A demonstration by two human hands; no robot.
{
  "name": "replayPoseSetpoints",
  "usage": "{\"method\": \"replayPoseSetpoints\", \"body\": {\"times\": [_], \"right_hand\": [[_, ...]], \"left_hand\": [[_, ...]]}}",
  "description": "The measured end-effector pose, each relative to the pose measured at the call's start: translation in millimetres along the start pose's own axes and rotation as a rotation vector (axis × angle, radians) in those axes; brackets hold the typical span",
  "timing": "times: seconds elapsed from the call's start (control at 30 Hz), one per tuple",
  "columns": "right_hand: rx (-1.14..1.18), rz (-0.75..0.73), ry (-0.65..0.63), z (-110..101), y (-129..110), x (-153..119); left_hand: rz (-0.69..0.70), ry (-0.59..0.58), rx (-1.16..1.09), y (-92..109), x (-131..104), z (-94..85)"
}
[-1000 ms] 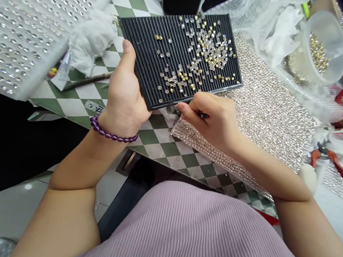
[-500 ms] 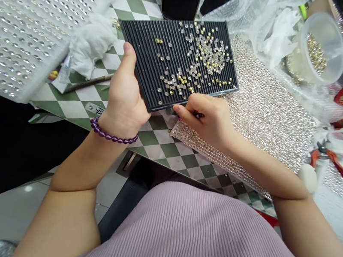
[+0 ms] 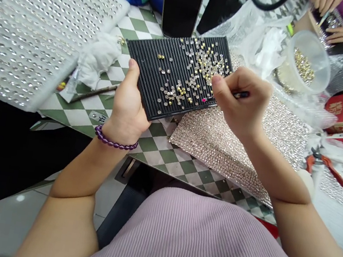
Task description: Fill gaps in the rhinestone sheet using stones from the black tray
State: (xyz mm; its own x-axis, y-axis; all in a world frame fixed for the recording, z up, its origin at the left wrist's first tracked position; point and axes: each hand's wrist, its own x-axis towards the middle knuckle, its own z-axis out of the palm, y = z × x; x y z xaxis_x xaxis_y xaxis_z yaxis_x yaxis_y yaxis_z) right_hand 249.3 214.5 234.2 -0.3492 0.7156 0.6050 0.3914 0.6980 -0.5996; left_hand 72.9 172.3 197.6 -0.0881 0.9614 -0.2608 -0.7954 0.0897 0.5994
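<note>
My left hand [image 3: 131, 102], with a purple bead bracelet at its wrist, grips a black ridged tray [image 3: 149, 73] by its left edge, thumb on top. Loose clear and gold rhinestones [image 3: 205, 66] lie scattered over the tray's grooves, thickest toward its right. Closed in a pinch, my right hand [image 3: 244, 99] is over the tray's right edge. A slim dark pen-like tool [image 3: 241, 95] is in its fingers, mostly hidden by them. A small bright pink spot [image 3: 204, 100] shows just below the thumb, at the tray's near edge.
A rhinestone-covered sheet [image 3: 275, 132] lies under my right forearm. White boards with rows of stones [image 3: 46, 17] stand left. A phone [image 3: 181, 6], a clear tub [image 3: 323, 65] of stones and red-handled pliers [image 3: 331, 169] are around. Another person's hands [image 3: 339, 35] work at the upper right.
My right hand has risen and moved right, from the tray's near edge to over its right side. The tray has shifted slightly down in view, still in my left hand.
</note>
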Motion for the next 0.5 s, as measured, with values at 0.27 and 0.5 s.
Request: {"method": "replayPoseSetpoints", "body": {"times": [0.27, 0.5], "right_hand": [[-0.084, -0.012, -0.158, 11.1, -6.0, 4.1], [-0.089, -0.01, -0.143, 10.3, 0.2, 3.9]], "left_hand": [[-0.02, 0.014, 0.065, 0.3, -2.2, 2.9], [-0.029, 0.012, 0.023, 0.7, -3.2, 3.3]]}}
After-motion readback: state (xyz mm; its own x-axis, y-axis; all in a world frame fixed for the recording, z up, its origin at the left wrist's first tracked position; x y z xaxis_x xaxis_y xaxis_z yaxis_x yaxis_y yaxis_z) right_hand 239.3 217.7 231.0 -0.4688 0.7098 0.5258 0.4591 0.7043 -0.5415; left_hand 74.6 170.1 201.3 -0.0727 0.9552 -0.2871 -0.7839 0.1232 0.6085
